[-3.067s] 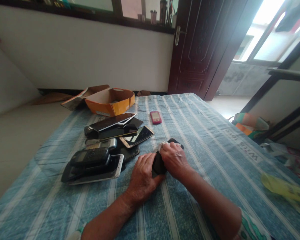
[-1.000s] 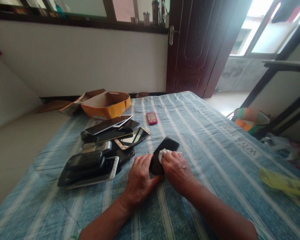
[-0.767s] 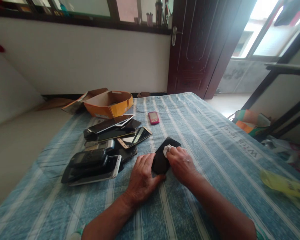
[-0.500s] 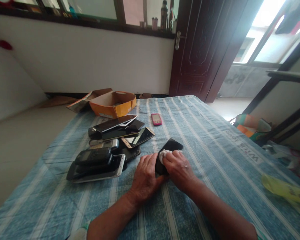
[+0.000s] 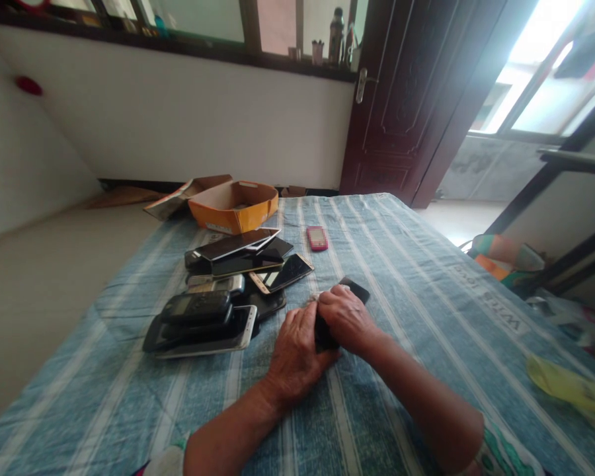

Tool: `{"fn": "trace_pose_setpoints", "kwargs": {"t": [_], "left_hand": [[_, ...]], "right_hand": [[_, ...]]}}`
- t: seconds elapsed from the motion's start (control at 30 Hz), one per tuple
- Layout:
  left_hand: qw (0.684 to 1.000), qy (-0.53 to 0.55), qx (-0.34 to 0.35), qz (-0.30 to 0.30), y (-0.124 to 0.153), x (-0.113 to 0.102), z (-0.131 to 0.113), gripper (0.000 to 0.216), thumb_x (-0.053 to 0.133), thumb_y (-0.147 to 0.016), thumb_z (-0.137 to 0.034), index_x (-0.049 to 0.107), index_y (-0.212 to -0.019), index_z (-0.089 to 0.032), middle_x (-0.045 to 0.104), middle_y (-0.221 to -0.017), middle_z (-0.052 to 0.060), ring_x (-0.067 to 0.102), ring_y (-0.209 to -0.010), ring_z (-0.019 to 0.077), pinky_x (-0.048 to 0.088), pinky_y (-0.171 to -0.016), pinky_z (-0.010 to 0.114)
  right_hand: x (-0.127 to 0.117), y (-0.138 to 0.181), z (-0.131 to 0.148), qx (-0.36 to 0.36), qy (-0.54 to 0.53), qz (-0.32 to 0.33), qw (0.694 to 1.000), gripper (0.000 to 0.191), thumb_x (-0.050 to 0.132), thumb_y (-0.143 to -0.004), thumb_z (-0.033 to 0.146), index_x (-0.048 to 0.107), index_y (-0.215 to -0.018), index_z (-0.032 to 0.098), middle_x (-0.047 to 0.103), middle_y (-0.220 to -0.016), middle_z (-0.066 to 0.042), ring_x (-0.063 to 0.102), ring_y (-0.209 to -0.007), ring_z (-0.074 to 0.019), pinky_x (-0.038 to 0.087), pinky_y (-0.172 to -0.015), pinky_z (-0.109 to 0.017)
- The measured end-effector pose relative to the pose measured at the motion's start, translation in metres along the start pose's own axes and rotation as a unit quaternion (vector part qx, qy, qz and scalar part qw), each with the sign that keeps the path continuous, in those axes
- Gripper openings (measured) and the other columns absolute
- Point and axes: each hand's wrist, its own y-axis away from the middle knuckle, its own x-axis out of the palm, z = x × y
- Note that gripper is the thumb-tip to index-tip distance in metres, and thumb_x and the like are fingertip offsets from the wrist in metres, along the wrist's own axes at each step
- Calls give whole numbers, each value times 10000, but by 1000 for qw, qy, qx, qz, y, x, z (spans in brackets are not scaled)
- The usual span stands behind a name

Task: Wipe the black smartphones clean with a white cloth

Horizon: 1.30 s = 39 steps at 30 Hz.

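in the head view, the left hand (image 5: 296, 360) clasps a black phone (image 5: 357, 291) by its left side and near end, seemingly to stop it sliding; the right hand (image 5: 347, 317) pinches a mostly hidden white wad (image 5: 314, 299) over it. the phone lies mid-tabletop (image 5: 416, 330), other phones (image 5: 223, 304) heaped toward the left edge, perhaps for room. an orange box (image 5: 233, 221) stands by the far left corner; a dark red door (image 5: 416, 86) is beyond.
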Motion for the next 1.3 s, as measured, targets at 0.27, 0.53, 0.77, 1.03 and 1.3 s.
{"fn": "trace_pose_setpoints", "kwargs": {"t": [0.27,0.53,0.77,1.03,1.3], "left_hand": [[999,-9,-33,18,0,0,-1,972,808,-621,-266,266,-1421,-158,594,-1210,146,574,-1085,332,497,-916,518],[998,-17,-45,29,-1,-3,-6,847,802,-613,-261,389,-1344,-151,615,-1164,127,581,-1066,312,513,-909,474],[999,-30,-13,21,-2,-1,-4,785,798,-617,-265,440,-1299,-113,643,-1106,137,589,-1014,315,521,-882,472],[999,-42,-13,25,-2,0,-1,802,820,-603,-280,444,-1289,-106,647,-1082,138,584,-1010,314,516,-888,466],[999,-27,-26,30,-2,-1,-2,767,777,-642,-287,431,-1313,-149,634,-1123,126,580,-1046,320,509,-894,492]], "right_hand": [[-6,-16,-14,0,35,22,999,252,448,-960,195,678,-858,179,658,-933,-60,515,-929,-229,368,-805,-352],[0,-20,-53,132,76,21,988,299,420,-913,80,695,-968,186,650,-991,-80,536,-934,-236,386,-766,-331],[4,-7,-31,144,102,0,984,284,398,-939,100,659,-1043,141,627,-1072,-119,535,-956,-259,403,-786,-359],[10,1,-6,33,100,-31,994,227,443,-943,138,670,-948,154,625,-1019,-104,526,-936,-256,419,-797,-370],[1,-9,-33,124,93,7,988,258,422,-945,125,677,-976,152,632,-1023,-107,528,-940,-256,409,-765,-357]]}}
